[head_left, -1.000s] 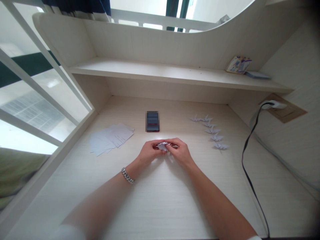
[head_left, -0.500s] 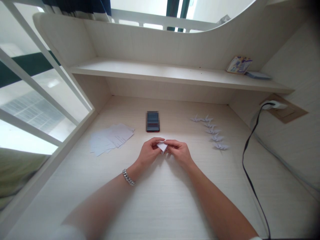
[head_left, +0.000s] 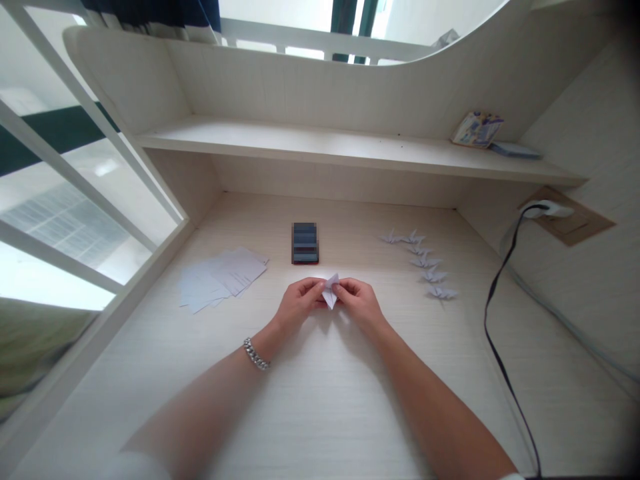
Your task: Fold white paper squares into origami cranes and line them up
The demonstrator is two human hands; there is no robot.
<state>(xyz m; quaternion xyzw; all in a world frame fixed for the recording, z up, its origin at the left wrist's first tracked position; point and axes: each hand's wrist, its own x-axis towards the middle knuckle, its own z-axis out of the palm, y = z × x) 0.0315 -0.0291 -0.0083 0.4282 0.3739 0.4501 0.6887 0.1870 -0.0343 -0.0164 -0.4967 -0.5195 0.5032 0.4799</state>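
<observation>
Between my two hands is a small piece of folded white paper [head_left: 331,293], pointed at its top and bottom. My left hand [head_left: 299,302] pinches its left side, thumb on top and fingers curled beneath. On the opposite side my right hand [head_left: 361,303] grips it in the same way. Both hands are just above the desk [head_left: 320,393], in front of a dark phone-like object [head_left: 305,243] whose surface is pixelated. To the right, several folded paper cranes [head_left: 427,262] form a curved row. Loose sheets of white paper [head_left: 225,277] lie overlapping on the left.
A shelf [head_left: 300,143] spans the back above the desk, with a colourful small box [head_left: 477,129] and a flat bluish item [head_left: 516,151] at its right. A black cable [head_left: 487,320] runs from the wall socket [head_left: 570,217] down the right side. White rails [head_left: 75,173] stand at left.
The folded paper has turned in my fingers, from a wide triangular face to a narrow upright diamond shape. My thumbs have shifted onto its near face. Nothing else has moved noticeably.
</observation>
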